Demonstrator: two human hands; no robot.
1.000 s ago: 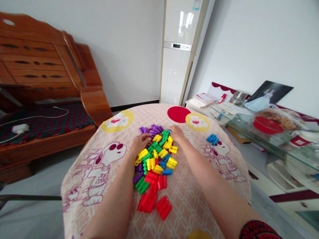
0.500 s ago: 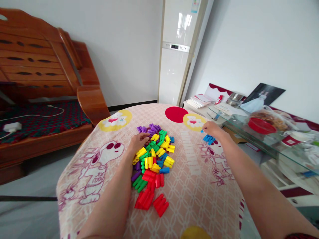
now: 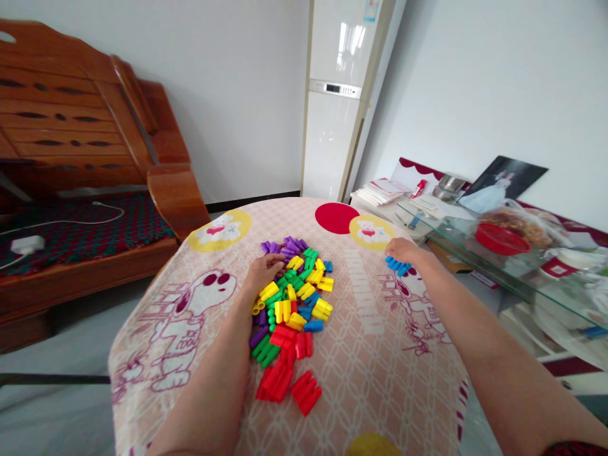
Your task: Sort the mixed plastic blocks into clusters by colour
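My left hand [image 3: 263, 271] rests at the far left side of a pile of plastic building pieces, its fingers stretched over the purple pieces [image 3: 295, 244]. It grips nothing that I can see. Yellow pieces [image 3: 269, 291], green pieces [image 3: 310, 254] and red pieces [image 3: 276, 380] make up much of the heap, with some blue ones among them. Away to the right, my right hand [image 3: 403, 250] is closed at a small row of blue pieces [image 3: 398, 266], its fingertips touching the row's far side. The fingers partly hide the piece they pinch.
A patterned cloth covers the round table [image 3: 351, 386]. Close on the right stands a glass-topped cabinet [image 3: 444, 237] bearing a red bowl [image 3: 502, 239], papers and a photo. A wooden bench [image 3: 173, 193] stands at the left, and a tall white appliance [image 3: 330, 139] behind the table.
My right hand has come down slightly toward me, bringing a blue piece against the blue row. My left hand stays at the purple pieces.
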